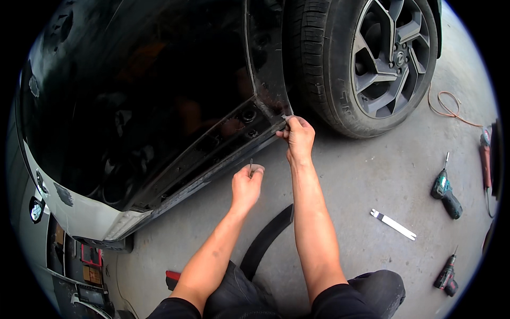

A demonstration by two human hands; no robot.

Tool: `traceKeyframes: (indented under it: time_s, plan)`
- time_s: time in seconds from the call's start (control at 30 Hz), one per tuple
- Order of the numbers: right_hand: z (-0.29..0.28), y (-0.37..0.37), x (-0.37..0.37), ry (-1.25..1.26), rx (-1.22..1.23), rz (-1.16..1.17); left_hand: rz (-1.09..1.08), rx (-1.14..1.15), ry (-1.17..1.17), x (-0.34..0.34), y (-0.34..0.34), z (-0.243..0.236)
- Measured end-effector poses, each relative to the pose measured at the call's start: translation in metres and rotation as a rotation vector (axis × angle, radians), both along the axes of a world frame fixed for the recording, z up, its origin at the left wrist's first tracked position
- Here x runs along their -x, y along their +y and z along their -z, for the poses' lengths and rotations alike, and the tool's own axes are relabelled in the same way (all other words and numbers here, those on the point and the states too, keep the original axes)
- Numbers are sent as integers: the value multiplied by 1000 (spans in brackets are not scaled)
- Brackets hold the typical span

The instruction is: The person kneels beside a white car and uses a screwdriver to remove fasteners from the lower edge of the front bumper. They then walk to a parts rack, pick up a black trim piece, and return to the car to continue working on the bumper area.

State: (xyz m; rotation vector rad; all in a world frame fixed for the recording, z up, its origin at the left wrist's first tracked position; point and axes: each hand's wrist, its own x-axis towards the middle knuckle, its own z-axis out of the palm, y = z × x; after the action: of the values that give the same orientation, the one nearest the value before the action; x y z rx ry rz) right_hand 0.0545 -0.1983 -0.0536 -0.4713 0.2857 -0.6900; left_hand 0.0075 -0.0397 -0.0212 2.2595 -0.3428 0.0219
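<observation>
My left hand (247, 183) is closed round a small, thin, upright metal piece (251, 165), below the dark sill (196, 154) of a car. My right hand (296, 133) pinches at the lower corner of the black panel edge just ahead of the wheel arch, on something small that I cannot make out. The dark door panel (133, 80) fills the upper left, with a white painted section (79, 218) at its lower left. Beside my right hand stands the wheel (372, 69) with its grey spoked rim.
A curved black trim strip (265, 236) lies below my hands. At the right are a silver pry bar (393, 224), a teal drill (446, 194), a second drill (447, 276), a red tool (485, 157) and an orange hose (449, 111). Boxes (91, 274) sit at the lower left.
</observation>
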Motion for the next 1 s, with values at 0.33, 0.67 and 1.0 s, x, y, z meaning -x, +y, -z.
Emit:
traceKeyframes:
  time_s: [0.33,0.67,1.0]
  plan:
    - [-29,2,10,319,200,-47,0,-16,-33,4,9,-3]
    - [-15,-2,-2,158,69,-23,10,19,-86,1,14,-8]
    - [-11,-36,23,103,102,136,6,18,-49,-9,19,-5]
